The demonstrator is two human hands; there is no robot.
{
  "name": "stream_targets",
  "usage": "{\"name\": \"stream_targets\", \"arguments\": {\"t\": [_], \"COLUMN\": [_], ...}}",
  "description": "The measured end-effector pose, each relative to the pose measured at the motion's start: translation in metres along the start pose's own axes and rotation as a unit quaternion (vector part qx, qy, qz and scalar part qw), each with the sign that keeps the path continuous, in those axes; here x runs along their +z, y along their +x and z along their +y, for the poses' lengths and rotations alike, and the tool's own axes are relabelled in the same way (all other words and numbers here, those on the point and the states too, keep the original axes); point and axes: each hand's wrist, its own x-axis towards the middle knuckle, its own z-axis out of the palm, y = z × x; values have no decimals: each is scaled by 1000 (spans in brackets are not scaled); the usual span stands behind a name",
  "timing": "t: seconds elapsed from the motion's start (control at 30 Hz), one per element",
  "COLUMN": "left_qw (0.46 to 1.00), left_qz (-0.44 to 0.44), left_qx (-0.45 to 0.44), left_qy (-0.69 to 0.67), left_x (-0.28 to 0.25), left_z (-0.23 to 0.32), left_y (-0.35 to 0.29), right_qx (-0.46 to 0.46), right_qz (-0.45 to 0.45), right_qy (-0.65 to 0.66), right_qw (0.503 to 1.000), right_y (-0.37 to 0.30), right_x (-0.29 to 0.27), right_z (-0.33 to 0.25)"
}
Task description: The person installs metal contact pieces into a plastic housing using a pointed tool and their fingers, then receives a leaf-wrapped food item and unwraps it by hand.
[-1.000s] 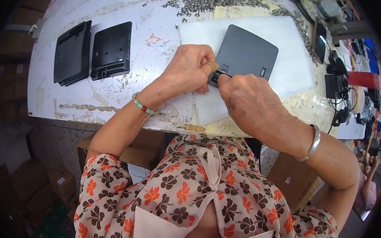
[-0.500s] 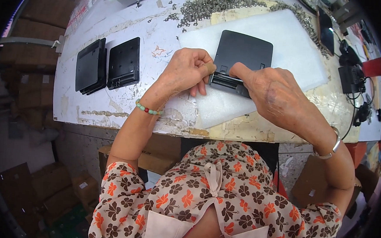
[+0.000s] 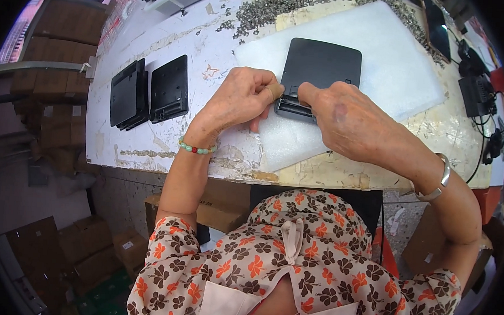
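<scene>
A flat black plastic casing (image 3: 322,61) lies on a white foam sheet (image 3: 393,62), with a long open slot (image 3: 295,109) along its near edge. My left hand (image 3: 238,99) is closed, thumb and index finger pinched together at the casing's near left corner; whatever is between them is too small to make out. My right hand (image 3: 349,120) is closed too, its fingers curled over the near edge by the slot and covering the right part of it. What it grips, if anything, is hidden.
Two more black casings (image 3: 130,95) (image 3: 170,89) stand side by side on the worn white table (image 3: 212,51) at left. Many small metal parts (image 3: 272,11) are heaped at the back. Black adapters and cables (image 3: 478,96) lie at right. Cardboard boxes (image 3: 70,19) are stacked beyond the table's left edge.
The whole view has shifted slightly, moving the table right in the picture. My right hand has edged left along the slot; my left hand keeps its pinch at the casing's corner.
</scene>
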Motion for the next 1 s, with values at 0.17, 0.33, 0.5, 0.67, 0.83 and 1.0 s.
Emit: {"name": "stream_targets", "arguments": {"t": [0.17,0.33,0.5,0.67,0.83,1.0], "left_qw": [999,999,998,997,995,994], "left_qz": [-7,-10,-30,-16,0,9], "left_qx": [18,27,51,75,94,106], "left_qy": [26,14,-23,-33,-17,-10], "left_x": [-2,-3,-4,-2,-2,-4], "left_z": [-1,-6,-14,-20,-19,-19], "left_y": [-2,-2,3,6,5,3], "right_qx": [32,16,73,95,78,36], "right_qz": [-12,-26,-70,-85,-116,-65], "right_qy": [12,-2,-50,-90,-99,-157], "right_qw": [999,1000,994,988,985,985], "right_y": [11,17,27,36,37,30], "right_x": [4,-1,-4,-12,-15,-7], "right_z": [4,-2,-13,-33,-37,-35]}}
